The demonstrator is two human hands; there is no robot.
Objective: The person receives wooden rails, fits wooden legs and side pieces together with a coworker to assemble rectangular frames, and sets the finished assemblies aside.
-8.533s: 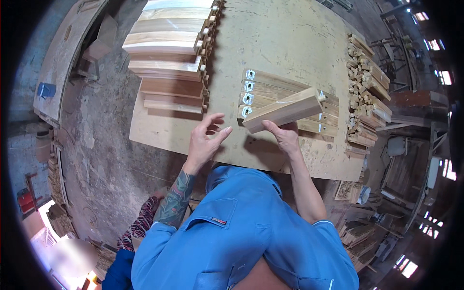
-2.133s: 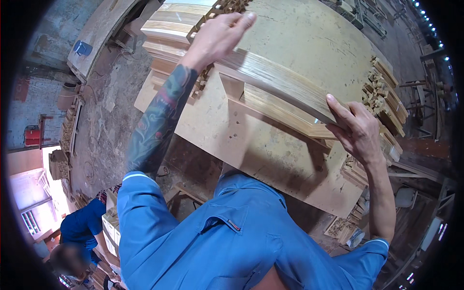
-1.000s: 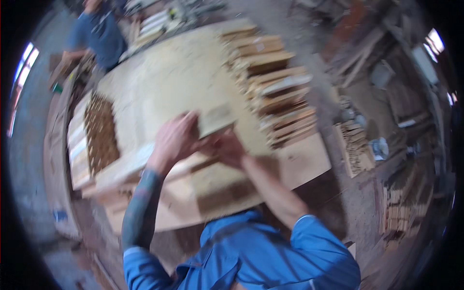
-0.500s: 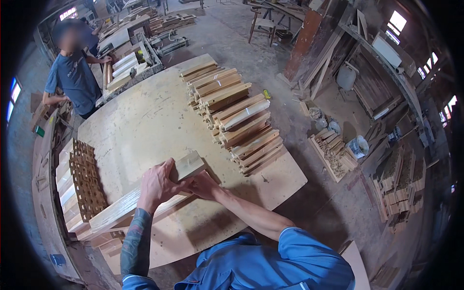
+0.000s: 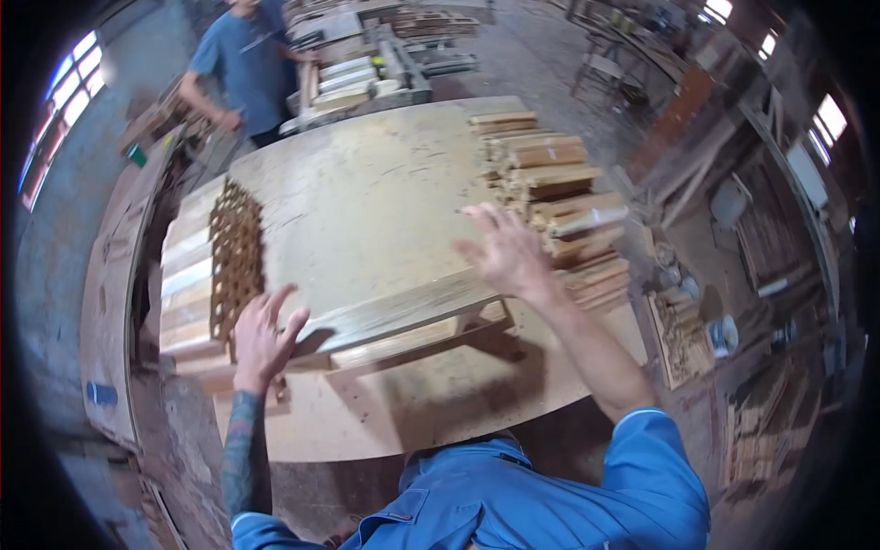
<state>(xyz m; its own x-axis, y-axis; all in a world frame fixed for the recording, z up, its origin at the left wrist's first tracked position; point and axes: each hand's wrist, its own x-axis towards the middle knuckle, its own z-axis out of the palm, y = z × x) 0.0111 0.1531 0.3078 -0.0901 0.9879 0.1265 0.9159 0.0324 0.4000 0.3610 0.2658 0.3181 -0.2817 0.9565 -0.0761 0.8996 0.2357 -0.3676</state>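
Down at 6 o'clock, closest of all, is a blue work shirt [image 5: 550, 495]. Its pocket [image 5: 401, 519] has a tiny red tag, too small to read. Past it comes the near edge of a big tan table [image 5: 357, 215]. On the table, near the middle and a bit toward 7 o'clock, sits a wooden frame [image 5: 412, 313]. It has a long board on top, a second rail below that, and a short piece at its right end.

The left hand [image 5: 262, 341], at 8 o'clock, is open with bent fingers, by the frame's left end. I can't tell if it touches. The right hand [image 5: 513, 254], at 2 o'clock, is open too, fingers spread and a bit blurry, above the frame's right end. Both hands hold nothing.

At 9 o'clock is a stack of boards [image 5: 188, 284] with knobby ends. Past the right hand, at 2 o'clock, are piles of short wood pieces [image 5: 555, 151]. On the floor toward 3 o'clock are a crate of wood bits [image 5: 678, 357] and a white bucket [image 5: 724, 336].

Farther off, near 11 o'clock, another person [image 5: 247, 78] stands in a blue-gray T-shirt. Its pale print is too blurry to read. A bright window [image 5: 64, 119] is at 10 o'clock.
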